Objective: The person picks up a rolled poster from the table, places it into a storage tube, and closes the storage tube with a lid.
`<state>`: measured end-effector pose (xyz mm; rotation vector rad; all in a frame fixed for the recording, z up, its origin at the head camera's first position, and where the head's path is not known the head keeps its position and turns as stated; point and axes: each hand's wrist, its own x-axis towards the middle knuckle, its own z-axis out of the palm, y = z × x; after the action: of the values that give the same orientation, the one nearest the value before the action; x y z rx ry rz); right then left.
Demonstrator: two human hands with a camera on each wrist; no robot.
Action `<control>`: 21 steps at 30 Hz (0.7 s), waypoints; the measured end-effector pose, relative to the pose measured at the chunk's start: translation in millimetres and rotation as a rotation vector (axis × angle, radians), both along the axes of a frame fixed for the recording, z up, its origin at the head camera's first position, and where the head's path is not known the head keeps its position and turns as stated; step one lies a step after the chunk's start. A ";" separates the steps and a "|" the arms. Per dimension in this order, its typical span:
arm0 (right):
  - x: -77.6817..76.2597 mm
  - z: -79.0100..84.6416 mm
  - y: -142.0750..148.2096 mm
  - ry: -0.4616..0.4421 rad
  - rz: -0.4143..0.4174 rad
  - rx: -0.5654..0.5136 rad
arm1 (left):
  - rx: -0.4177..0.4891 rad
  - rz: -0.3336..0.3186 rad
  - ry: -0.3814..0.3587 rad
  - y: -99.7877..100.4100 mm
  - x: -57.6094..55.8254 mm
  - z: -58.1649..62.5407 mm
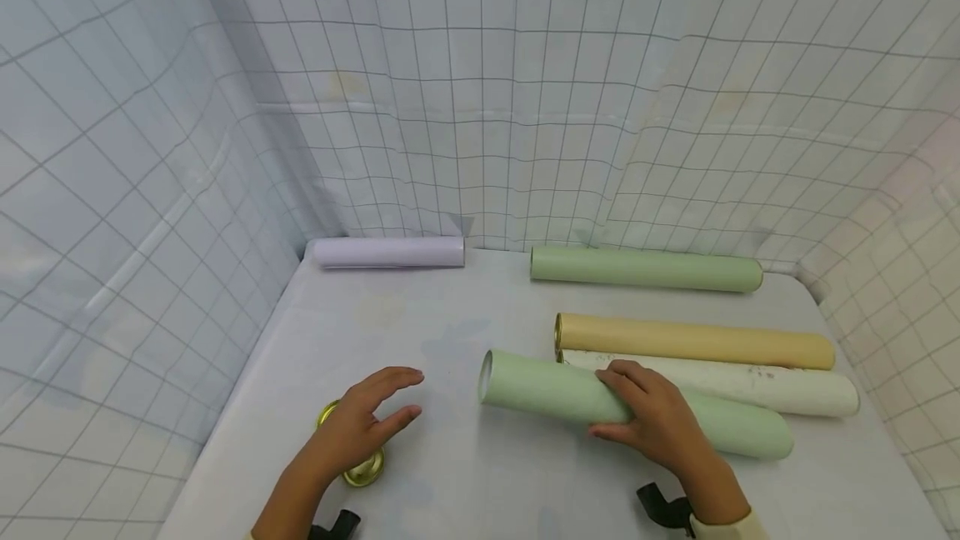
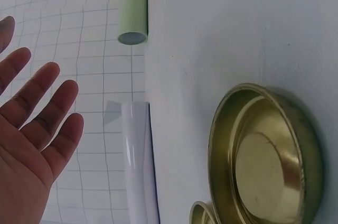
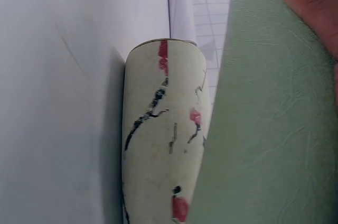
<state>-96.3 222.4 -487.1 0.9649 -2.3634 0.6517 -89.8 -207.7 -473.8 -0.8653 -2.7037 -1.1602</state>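
My right hand (image 1: 656,415) grips a pale green cardboard tube (image 1: 540,386) around its middle, thumb on the near side and fingers over the top. Its left end is uncapped and hollow, raised slightly and pointing toward my left hand. In the right wrist view the green tube (image 3: 269,118) overlaps a cream tube (image 3: 158,102) with painted red blossoms and dark branches. My left hand (image 1: 360,419) holds nothing, its fingers spread above two gold metal lids, one (image 1: 366,470) beside the wrist, the other (image 1: 327,412) partly hidden. The left wrist view shows a lid (image 2: 264,166) lying hollow side visible.
A tan tube (image 1: 697,340) with a gold-capped end lies behind the cream tube. Along the back wall are another green tube (image 1: 645,268) and a lavender roll (image 1: 390,252). Grid-patterned sheeting (image 1: 480,90) encloses the white table (image 1: 420,307) on three sides.
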 end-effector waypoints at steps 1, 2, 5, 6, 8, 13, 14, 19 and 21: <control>-1.1 0.1 0.2 0.006 0.005 -0.009 | 0.000 0.004 -0.007 -0.7 0.4 -0.1; -2.1 0.2 0.3 0.011 0.011 -0.020 | -0.003 0.009 -0.011 -1.2 0.9 0.0; -5.4 1.1 0.1 0.053 0.029 -0.059 | -0.009 0.012 -0.016 -1.8 1.9 0.5; -6.1 1.6 0.1 0.065 0.030 -0.068 | -0.010 0.012 -0.018 -2.0 2.2 0.9; -6.9 2.1 -0.3 0.086 0.029 -0.082 | -0.013 0.013 -0.025 -2.5 2.5 1.7; -6.0 3.2 -0.6 0.102 0.018 -0.082 | -0.059 0.024 -0.117 -8.4 3.4 1.7; -5.9 3.2 -0.7 0.103 0.020 -0.084 | -0.074 0.024 -0.147 -10.7 3.6 0.9; -6.7 3.6 -0.8 0.107 0.034 -0.099 | -0.121 -0.006 -0.324 -24.8 4.5 -3.4; -7.0 3.7 -0.6 0.109 0.033 -0.105 | -0.120 -0.017 -0.380 -30.1 4.9 -3.8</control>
<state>-103.4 221.8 -483.4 0.9708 -2.1994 0.7100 -85.0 -237.8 -477.7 -0.7470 -3.1009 -1.2926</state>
